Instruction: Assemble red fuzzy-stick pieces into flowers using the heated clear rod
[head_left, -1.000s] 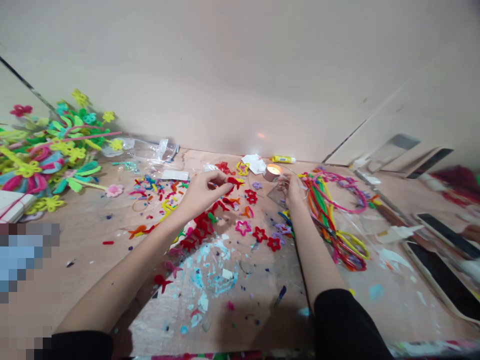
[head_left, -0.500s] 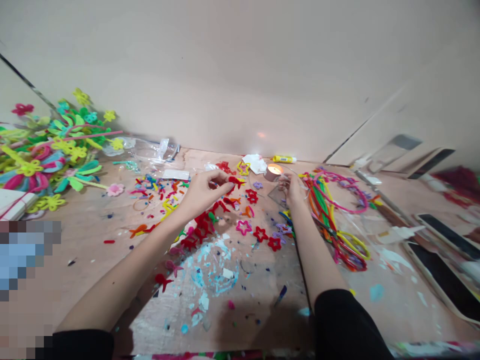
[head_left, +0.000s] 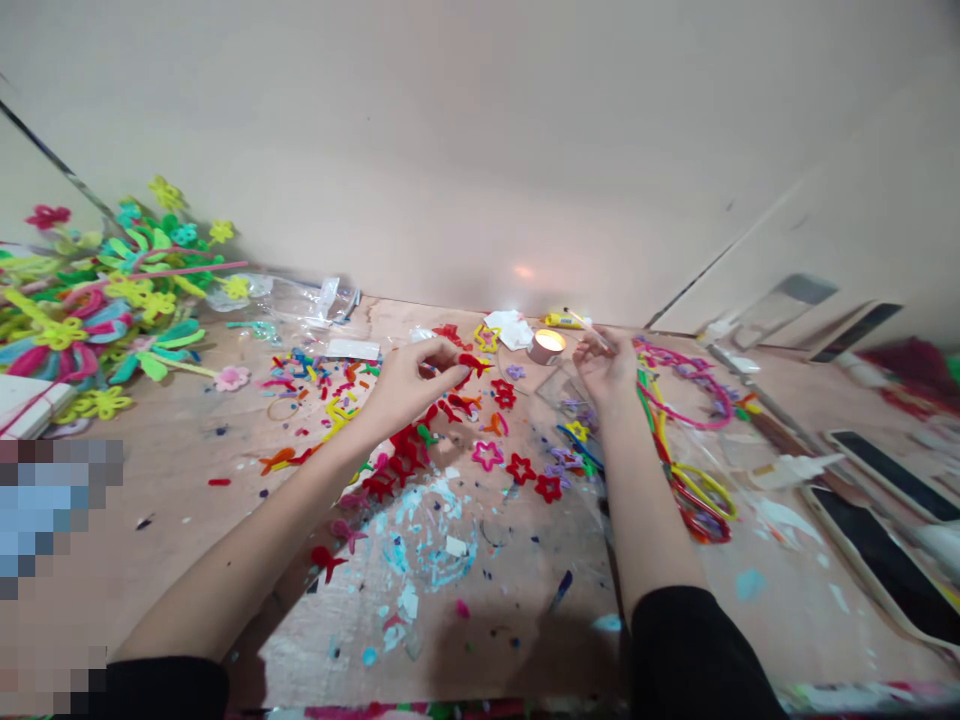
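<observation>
My left hand (head_left: pixel 421 375) is closed, thumb and forefinger pinching a small red fuzzy pipe-cleaner piece (head_left: pixel 470 364) with a yellow bit at its tip. Right of the lit tealight candle (head_left: pixel 548 344), my right hand (head_left: pixel 604 366) is raised with its fingers closed round a thin pale stick (head_left: pixel 583 324) with a dark end. That stick points up and left, above the candle's right side. Below and between the hands lie a red star (head_left: pixel 520 468), a pink star (head_left: pixel 487 456) and several red fuzzy pieces (head_left: pixel 405 455).
Pipe-cleaner flowers (head_left: pixel 142 290) are heaped at the left. Colourful scraps (head_left: pixel 315 375) litter the wooden table (head_left: pixel 180 560). A yellow glue stick (head_left: pixel 556 320) lies behind the candle. Pipe-cleaner loops (head_left: pixel 701 490), a glue bottle (head_left: pixel 795 470) and phones (head_left: pixel 885 560) lie at the right.
My right hand has moved slightly right and up, away from the candle, and the thin stick in it now shows clearly. The left hand stays in place with the red piece.
</observation>
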